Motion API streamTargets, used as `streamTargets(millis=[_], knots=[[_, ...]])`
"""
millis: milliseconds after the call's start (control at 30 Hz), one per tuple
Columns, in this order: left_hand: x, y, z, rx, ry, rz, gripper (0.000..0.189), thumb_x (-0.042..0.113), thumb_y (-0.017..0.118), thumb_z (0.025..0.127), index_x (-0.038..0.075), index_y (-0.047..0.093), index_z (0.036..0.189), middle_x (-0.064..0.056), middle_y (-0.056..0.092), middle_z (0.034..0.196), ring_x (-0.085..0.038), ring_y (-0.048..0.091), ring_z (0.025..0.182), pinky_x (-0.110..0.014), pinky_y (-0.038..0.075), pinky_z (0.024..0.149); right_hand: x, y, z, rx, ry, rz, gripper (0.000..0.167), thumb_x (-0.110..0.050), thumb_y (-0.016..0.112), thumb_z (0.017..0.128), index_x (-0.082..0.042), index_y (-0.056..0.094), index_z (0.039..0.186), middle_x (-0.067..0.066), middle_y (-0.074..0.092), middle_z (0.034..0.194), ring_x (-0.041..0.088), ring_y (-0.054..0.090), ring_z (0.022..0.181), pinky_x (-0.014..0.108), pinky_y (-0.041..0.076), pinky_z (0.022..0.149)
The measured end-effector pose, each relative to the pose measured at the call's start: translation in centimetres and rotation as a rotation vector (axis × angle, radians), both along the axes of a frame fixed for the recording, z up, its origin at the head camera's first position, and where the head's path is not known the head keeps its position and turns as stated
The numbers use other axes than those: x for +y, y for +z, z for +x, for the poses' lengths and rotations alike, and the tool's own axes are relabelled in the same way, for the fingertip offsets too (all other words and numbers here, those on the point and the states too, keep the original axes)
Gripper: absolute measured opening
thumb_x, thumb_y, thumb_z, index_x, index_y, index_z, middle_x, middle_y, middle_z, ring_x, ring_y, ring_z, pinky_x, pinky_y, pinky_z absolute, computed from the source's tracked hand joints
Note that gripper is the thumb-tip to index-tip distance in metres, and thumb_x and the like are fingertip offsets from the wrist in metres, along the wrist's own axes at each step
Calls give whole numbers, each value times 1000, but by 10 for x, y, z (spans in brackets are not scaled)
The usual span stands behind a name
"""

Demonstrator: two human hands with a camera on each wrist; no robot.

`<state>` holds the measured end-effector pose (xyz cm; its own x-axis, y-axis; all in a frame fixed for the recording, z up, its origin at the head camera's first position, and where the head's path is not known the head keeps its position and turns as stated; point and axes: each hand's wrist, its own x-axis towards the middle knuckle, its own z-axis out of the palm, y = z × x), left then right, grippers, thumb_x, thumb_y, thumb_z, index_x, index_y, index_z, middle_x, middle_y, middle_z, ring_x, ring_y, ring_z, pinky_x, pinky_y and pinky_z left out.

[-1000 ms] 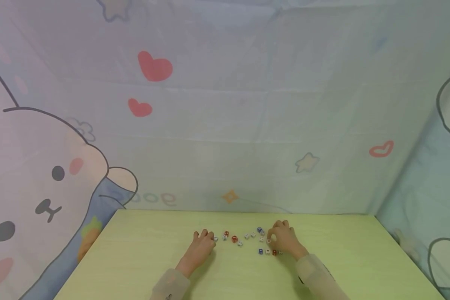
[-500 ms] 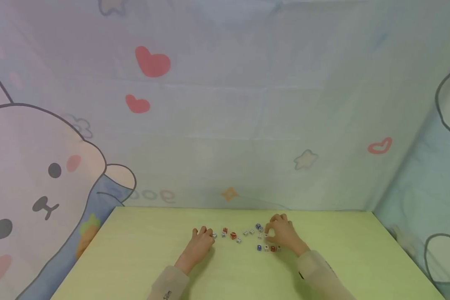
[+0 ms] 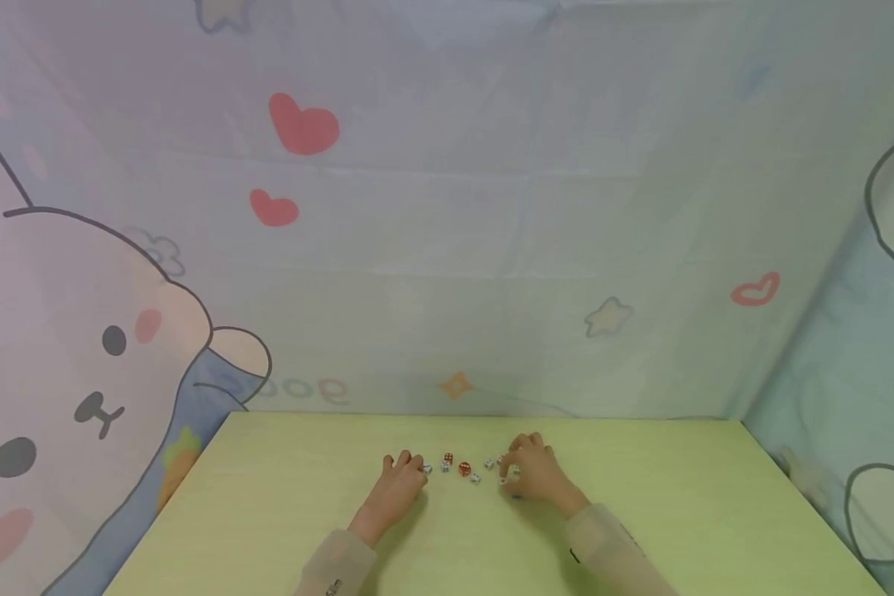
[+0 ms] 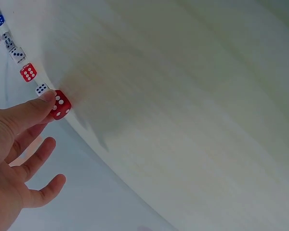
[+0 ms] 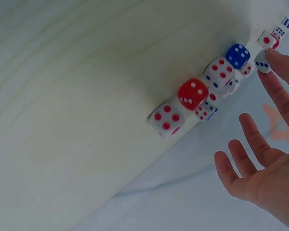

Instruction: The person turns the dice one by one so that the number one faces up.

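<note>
My left hand (image 3: 393,490) pinches a red die (image 4: 61,105) between thumb and index finger, low over the left part of the tabletop. My right hand (image 3: 540,473) holds a white die (image 5: 262,62) with dark pips between thumb and forefinger. That die is beside the blue end of a row made up of a blue die (image 5: 238,56), a white die (image 5: 218,72), a red die (image 5: 192,94) and another white die (image 5: 166,118). In the head view the right hand hides most of this row.
Loose dice lie between the hands, among them a red die (image 3: 465,469), a white die (image 3: 476,478) and another red die (image 3: 449,458). The pale yellow-green table (image 3: 290,472) ends at a printed cloth backdrop (image 3: 432,314).
My right hand has moved left and slightly toward me, with the white die in its fingers, and now covers the row. The left hand stays about where it was.
</note>
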<state>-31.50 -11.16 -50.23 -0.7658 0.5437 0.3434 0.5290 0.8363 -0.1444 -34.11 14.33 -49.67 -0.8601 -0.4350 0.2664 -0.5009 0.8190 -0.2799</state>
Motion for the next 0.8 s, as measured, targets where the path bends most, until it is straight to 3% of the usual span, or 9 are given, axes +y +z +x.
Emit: streamTargets(millis=[200,533,800], knots=[[1,-1,-1,-11,-2,15,10,7,65,75,12,68,67,1,50,75,-15,36,71,-40,35,69,-4,-5,1,-14,0,5,10,-22,75,68,-21,65,68,8,53,103,27,38,98,44,34,70],[1,-1,-1,15,-1,0,9,7,66,75,13,70,69,0,52,77,-15,39,72,-41,36,69,-2,-10,3,-4,-21,45,11,-23,76,66,-21,66,69,15,54,112,33,40,104,49,37,72],[0,2,1,-1,0,-9,8,7,65,75,11,70,72,0,53,77,-15,40,73,-41,38,70,3,-5,0,4,-36,-4,9,-28,73,71,-21,67,70,13,54,109,36,40,103,55,37,73]])
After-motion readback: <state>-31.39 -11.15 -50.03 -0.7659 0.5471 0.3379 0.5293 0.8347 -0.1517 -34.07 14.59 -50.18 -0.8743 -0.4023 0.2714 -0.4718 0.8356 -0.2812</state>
